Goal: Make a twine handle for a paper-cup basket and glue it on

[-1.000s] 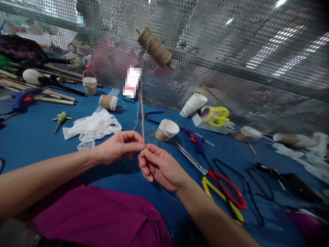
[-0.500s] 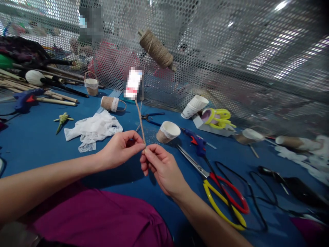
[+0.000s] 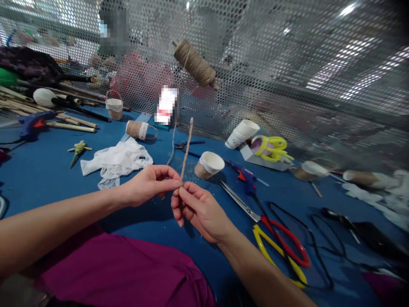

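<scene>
A thin twine-wrapped stick (image 3: 187, 149) rises between my hands and leans slightly right. My left hand (image 3: 153, 184) pinches near its lower end with thumb and forefinger. Close against it, my right hand (image 3: 202, 209) pinches at the same spot, its other fingers curled. The bottom tip is hidden by the fingers. A loose twine strand (image 3: 173, 145) comes down behind the left hand. On the mesh above hangs a twine spool (image 3: 195, 63). Just beyond the right hand stands a twine-wrapped cup with a lace rim (image 3: 208, 165).
Scissors (image 3: 255, 215) and a blue glue gun (image 3: 244, 177) with its cord lie to the right. White lace (image 3: 119, 158) and small twine baskets (image 3: 137, 129) are at left. Pliers (image 3: 188, 147) lie behind the stick. Stacked paper cups (image 3: 242, 133) lean near the mesh panel (image 3: 271, 85).
The stick's upper end has swung from leaning left to leaning right. Both hands stay pinched together, slightly lower, and the twine strand now hangs apart from the stick.
</scene>
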### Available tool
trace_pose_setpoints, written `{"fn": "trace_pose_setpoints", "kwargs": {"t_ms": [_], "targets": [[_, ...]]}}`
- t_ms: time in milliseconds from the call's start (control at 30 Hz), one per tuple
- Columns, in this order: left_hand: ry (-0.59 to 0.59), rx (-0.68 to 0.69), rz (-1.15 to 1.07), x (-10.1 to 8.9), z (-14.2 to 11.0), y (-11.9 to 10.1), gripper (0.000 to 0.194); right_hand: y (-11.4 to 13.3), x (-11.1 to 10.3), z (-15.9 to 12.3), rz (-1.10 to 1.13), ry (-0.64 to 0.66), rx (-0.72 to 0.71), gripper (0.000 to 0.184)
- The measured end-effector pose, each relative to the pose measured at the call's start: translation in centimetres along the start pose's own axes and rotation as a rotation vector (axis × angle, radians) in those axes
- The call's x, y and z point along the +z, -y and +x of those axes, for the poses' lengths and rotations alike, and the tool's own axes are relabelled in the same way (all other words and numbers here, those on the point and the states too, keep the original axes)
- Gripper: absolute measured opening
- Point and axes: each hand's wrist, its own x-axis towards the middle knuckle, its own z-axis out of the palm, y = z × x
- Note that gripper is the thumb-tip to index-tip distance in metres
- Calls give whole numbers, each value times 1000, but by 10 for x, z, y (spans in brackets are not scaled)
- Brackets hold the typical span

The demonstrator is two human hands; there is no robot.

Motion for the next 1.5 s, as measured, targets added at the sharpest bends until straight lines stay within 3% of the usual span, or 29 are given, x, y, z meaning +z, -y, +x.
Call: {"fn": "trace_pose_setpoints", "kwargs": {"t_ms": [200,333,633,1033,1167,1367,1500], "targets": [[27,-5,211,1,0,0,14,18,-9,-2,-531,-259,-177,26],[95,5,320,4,-3,0,10,24,-6,-6,-644,-250,-134,25],[189,-138,206,3,-6,-13,15,29,-4,-11,-574,-165,-79,21],[241,-187,69,1,-5,-11,14,34,-5,-12,-551,-73,-75,18],[261,-171,143,-1,-6,-12,13,35,-5,-13,-578,-42,-72,15],[284,-8,457,-6,-6,-17,13,35,-4,-14,-608,-29,-42,15],[275,-46,438,-5,-5,-17,17,36,-3,-14,-588,-44,-47,14]]}}
